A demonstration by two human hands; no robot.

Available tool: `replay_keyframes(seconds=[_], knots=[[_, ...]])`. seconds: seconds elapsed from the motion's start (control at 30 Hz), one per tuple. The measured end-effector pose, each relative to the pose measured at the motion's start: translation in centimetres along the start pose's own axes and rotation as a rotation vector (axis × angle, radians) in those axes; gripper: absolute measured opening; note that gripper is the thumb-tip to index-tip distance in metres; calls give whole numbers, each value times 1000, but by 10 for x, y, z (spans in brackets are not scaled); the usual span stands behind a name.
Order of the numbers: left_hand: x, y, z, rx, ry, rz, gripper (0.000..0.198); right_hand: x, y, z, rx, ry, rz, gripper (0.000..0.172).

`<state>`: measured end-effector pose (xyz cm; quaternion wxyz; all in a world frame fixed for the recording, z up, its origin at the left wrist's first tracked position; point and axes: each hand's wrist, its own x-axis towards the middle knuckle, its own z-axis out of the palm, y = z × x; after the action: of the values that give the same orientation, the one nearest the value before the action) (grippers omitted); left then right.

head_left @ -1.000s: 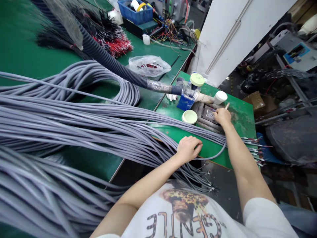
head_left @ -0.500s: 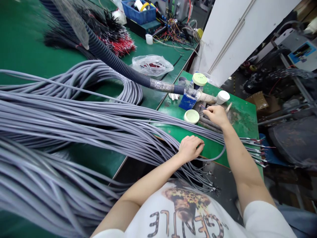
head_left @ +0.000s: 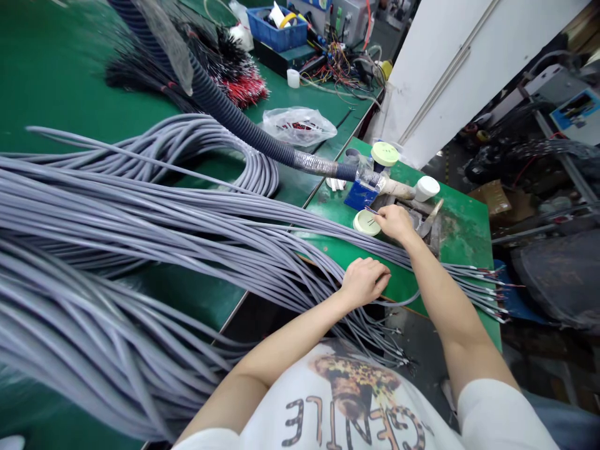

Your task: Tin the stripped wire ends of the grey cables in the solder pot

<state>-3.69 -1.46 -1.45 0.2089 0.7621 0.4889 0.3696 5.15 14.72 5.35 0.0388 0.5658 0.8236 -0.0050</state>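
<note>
My right hand point(head_left: 394, 222) is closed in a pinch on a thin wire-like piece point(head_left: 370, 210), too small to identify. Its tip hangs over a pale green round dish point(head_left: 366, 223), where short dark lines show. Lower down, my left hand point(head_left: 365, 280) has its fingers curled at the edge of the grey cables point(head_left: 300, 250); what lies inside them is hidden. One grey cable point(head_left: 398, 304) loops out near that hand toward my right forearm. Stripped cable ends point(head_left: 492, 290) fan out beyond the forearm.
A ribbed hose point(head_left: 262, 140) crosses above the bench to a blue block point(head_left: 362, 195). Around it are a lidded jar point(head_left: 384, 154), a white cup point(head_left: 426, 188) and a wooden-handled tool point(head_left: 434, 215). Farther back lie a plastic bag point(head_left: 297, 128), black wires point(head_left: 140, 75) and a blue bin point(head_left: 276, 34).
My right hand has moved left from the dark work area to the pale green dish, carrying the thin piece. My left hand has stayed nearly in place. The view has shifted slightly.
</note>
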Motion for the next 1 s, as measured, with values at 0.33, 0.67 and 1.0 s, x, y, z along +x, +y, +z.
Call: replay_keyframes(seconds=[0.33, 0.67, 1.0], knots=[[0, 1, -1, -18, 11, 7, 21, -13, 80, -12, -71, 134, 215, 35], [0, 0, 2, -11, 27, 15, 20, -1, 105, 15, -103, 46, 426, 35], [1, -1, 3, -16, 41, 27, 21, 5, 108, 22, -81, 60, 445, 33]])
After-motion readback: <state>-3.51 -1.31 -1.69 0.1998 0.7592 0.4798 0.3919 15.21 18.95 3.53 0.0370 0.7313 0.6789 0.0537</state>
